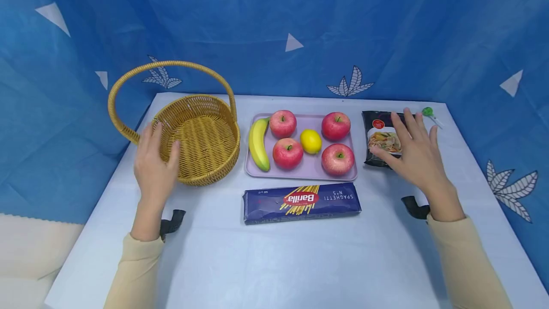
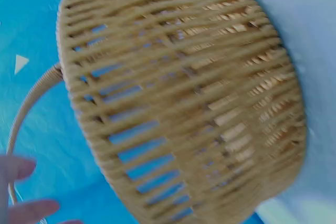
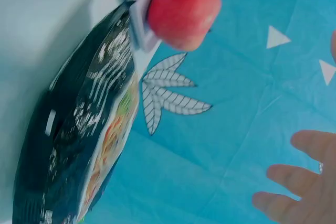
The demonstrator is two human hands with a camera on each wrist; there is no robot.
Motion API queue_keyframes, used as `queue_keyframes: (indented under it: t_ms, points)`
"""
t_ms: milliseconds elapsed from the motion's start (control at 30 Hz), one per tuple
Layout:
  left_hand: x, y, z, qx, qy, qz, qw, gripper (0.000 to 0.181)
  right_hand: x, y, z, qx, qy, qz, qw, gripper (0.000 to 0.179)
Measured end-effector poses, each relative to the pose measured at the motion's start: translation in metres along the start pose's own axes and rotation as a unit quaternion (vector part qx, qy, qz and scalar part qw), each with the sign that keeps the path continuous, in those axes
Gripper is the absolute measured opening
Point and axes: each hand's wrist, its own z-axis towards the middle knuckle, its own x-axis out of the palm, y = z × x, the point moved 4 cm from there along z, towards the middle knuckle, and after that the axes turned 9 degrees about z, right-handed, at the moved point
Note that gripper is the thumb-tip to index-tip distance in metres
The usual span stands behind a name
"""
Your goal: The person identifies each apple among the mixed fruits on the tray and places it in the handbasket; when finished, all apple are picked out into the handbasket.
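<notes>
My left hand hovers at the near left rim of a wicker basket, fingers spread and nothing held. The basket's woven side fills the left wrist view, with fingertips at the lower left; whether they touch the basket I cannot tell. Over a black food packet my right hand is spread, partly hiding it. In the right wrist view the packet lies apart from the fingers.
A lilac tray holds a banana, a lemon and several apples. Nearer lies a blue spaghetti box. A green lollipop is at the far right of the white table, before a blue curtain.
</notes>
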Motion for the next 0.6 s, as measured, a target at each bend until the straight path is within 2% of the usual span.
queue_keyframes:
  t_ms: [67,133,200,267,333,400,467,600]
  points:
    - [-0.007,0.006,-0.001,-0.027,-0.095,-0.030,0.9947,0.042,0.000,0.005,-0.001,-0.016,-0.016,0.027,0.9994,0.097]
    - [-0.013,0.013,-0.001,-0.064,-0.171,-0.052,0.9818,0.031,0.002,0.009,-0.002,-0.035,-0.034,0.055,0.9973,0.096]
    - [-0.016,0.021,-0.002,-0.110,-0.219,-0.072,0.9668,0.026,0.004,0.014,-0.002,-0.049,-0.050,0.078,0.9945,0.095]
    - [-0.017,0.029,-0.003,-0.158,-0.241,-0.092,0.9533,0.024,0.008,0.017,-0.001,-0.056,-0.061,0.095,0.9921,0.094]
    - [-0.016,0.037,-0.003,-0.194,-0.241,-0.105,0.9450,0.025,0.011,0.020,-0.001,-0.050,-0.066,0.106,0.9910,0.092]
    - [-0.013,0.044,-0.003,-0.222,-0.225,-0.119,0.9413,0.030,0.016,0.022,-0.002,-0.042,-0.067,0.115,0.9902,0.090]
    - [-0.008,0.052,-0.002,-0.241,-0.190,-0.131,0.9425,0.038,0.020,0.024,-0.002,-0.036,-0.066,0.122,0.9896,0.090]
    - [0.004,0.062,0.000,-0.264,-0.099,-0.152,0.9471,0.048,0.030,0.025,-0.004,-0.038,-0.063,0.140,0.9874,0.090]
